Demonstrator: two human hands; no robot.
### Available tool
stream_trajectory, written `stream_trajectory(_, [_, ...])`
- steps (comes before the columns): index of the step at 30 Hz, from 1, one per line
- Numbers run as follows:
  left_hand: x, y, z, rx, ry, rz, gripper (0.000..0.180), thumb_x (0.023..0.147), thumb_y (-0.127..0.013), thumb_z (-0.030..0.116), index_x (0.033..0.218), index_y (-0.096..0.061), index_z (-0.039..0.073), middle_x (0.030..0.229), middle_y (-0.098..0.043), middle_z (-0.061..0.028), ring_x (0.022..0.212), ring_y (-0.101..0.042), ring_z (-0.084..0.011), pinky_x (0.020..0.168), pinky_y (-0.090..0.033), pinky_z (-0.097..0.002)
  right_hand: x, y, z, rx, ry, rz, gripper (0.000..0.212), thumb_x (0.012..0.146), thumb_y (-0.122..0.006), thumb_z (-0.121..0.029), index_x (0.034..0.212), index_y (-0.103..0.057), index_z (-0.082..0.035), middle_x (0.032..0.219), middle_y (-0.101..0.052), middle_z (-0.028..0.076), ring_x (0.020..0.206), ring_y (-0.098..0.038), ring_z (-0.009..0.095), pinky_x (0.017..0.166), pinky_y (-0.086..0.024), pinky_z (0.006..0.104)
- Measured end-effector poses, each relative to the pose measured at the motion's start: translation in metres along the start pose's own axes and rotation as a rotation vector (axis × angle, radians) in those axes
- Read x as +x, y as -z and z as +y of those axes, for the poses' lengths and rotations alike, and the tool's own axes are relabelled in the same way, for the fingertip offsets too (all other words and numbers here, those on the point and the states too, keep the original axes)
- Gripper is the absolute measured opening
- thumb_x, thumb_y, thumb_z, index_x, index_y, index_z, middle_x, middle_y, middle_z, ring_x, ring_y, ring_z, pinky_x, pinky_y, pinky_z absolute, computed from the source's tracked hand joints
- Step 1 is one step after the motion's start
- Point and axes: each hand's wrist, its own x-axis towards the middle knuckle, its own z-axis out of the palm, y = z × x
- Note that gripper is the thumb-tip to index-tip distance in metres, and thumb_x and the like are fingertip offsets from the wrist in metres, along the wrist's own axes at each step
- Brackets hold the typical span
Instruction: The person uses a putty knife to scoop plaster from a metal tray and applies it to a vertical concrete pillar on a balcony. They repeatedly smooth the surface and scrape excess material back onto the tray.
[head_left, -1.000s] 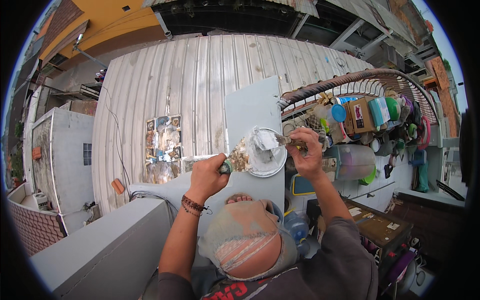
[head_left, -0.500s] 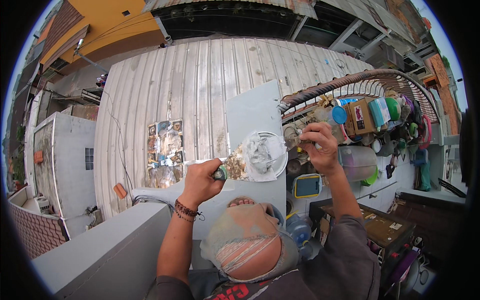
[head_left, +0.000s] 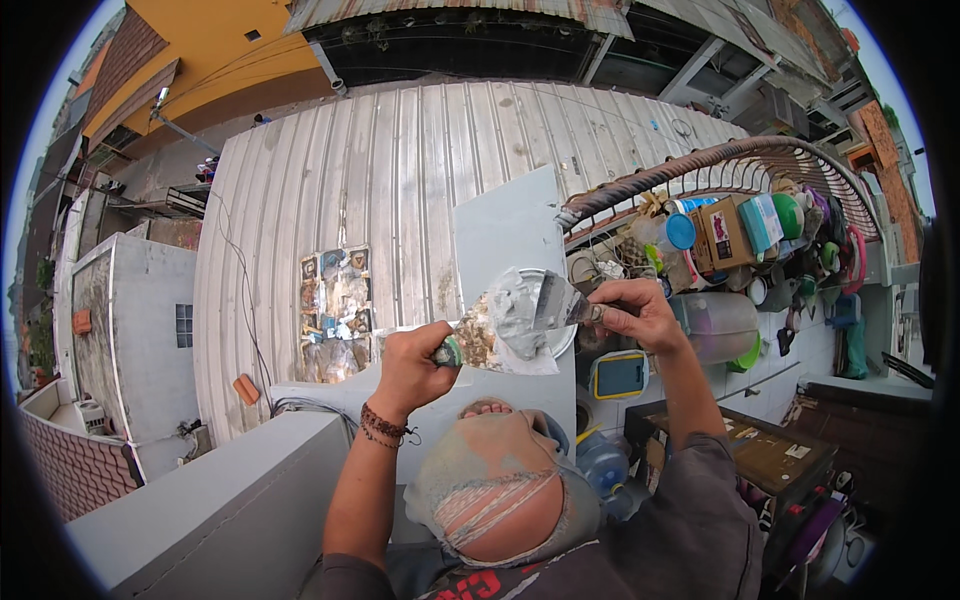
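Note:
My left hand (head_left: 412, 370) is closed around the green handle of a wide, stained trowel (head_left: 476, 338). A heap of pale grey putty (head_left: 512, 308) lies on the trowel's blade. Between the fingers of my right hand (head_left: 640, 316) is a putty knife (head_left: 556, 302), its metal blade touching or just over the right side of the putty. Behind and below both tools shows part of a round white container (head_left: 567, 346); what is inside it is mostly hidden.
My bent knee (head_left: 500, 500) rises in front of me beside a grey ledge (head_left: 230, 480). Past the ledge lies a corrugated metal roof (head_left: 400, 200). To the right, a curved railing (head_left: 700, 165) encloses boxes, tubs and a water jug (head_left: 603, 465).
The putty knife's blade has swung leftward over the putty, and my right hand has moved slightly down. My left hand still grips the trowel, shifted slightly right in view.

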Motion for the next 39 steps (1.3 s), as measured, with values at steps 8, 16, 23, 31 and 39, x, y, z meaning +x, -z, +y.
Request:
stream_trajectory(8, [-0.006, -0.005, 0.0, 0.001, 0.009, -0.037, 0.022, 0.057, -0.068, 0.001, 0.075, -0.055, 0.002, 0.061, -0.049, -0.0172, 0.053, -0.049, -0.0349, 0.051, -0.042, -0.0351, 0.0, 0.023, -0.002, -0.097, -0.139, -0.074, 0.026, 0.089, -0.068, -0.016, 0.103, -0.071, 0.006, 0.075, -0.065, 0.007, 0.059, -0.058, 0.011, 0.051, -0.046, 0.026])
stream_trajectory(16, [-0.007, 0.01, -0.007, 0.086, 0.114, 0.067, 0.014, 0.068, -0.068, 0.005, 0.075, -0.056, 0.004, 0.062, -0.055, -0.017, 0.056, -0.056, -0.0374, 0.051, -0.045, -0.037, -0.038, 0.024, 0.029, -0.19, -0.328, 0.217, 0.027, 0.09, -0.067, -0.018, 0.11, -0.07, 0.001, 0.077, -0.065, 0.002, 0.058, -0.054, 0.007, 0.052, -0.042, 0.0227])
stream_trajectory(23, [-0.055, -0.005, -0.056, 0.34, 0.368, 0.154, 0.016, 0.07, -0.068, 0.01, 0.078, -0.054, 0.005, 0.065, -0.061, -0.0173, 0.064, -0.06, -0.0407, 0.057, -0.047, -0.0452, -0.092, 0.005, 0.154, -0.493, -0.516, 0.327, 0.027, 0.087, -0.068, -0.016, 0.112, -0.065, -0.005, 0.078, -0.063, 0.001, 0.068, -0.056, 0.009, 0.061, -0.047, 0.0266])
stream_trajectory(31, [-0.11, -0.015, -0.077, 0.365, 0.702, 0.286, 0.018, 0.074, -0.068, 0.013, 0.08, -0.055, 0.004, 0.065, -0.061, -0.0192, 0.067, -0.061, -0.0439, 0.059, -0.048, -0.048, -0.068, 0.005, 0.152, -0.445, -0.54, 0.418, 0.024, 0.085, -0.068, -0.014, 0.107, -0.068, -0.005, 0.069, -0.059, 0.0, 0.064, -0.054, 0.007, 0.061, -0.045, 0.0259])
stream_trajectory(39, [-0.123, -0.027, -0.071, 0.329, 0.827, 0.389, 0.019, 0.075, -0.069, 0.014, 0.084, -0.057, 0.003, 0.068, -0.063, -0.0209, 0.071, -0.062, -0.0452, 0.062, -0.048, -0.0484, -0.084, -0.018, 0.179, -0.639, -0.486, 0.405, 0.027, 0.081, -0.069, -0.016, 0.107, -0.068, -0.006, 0.069, -0.063, 0.008, 0.063, -0.058, 0.013, 0.063, -0.048, 0.0303])
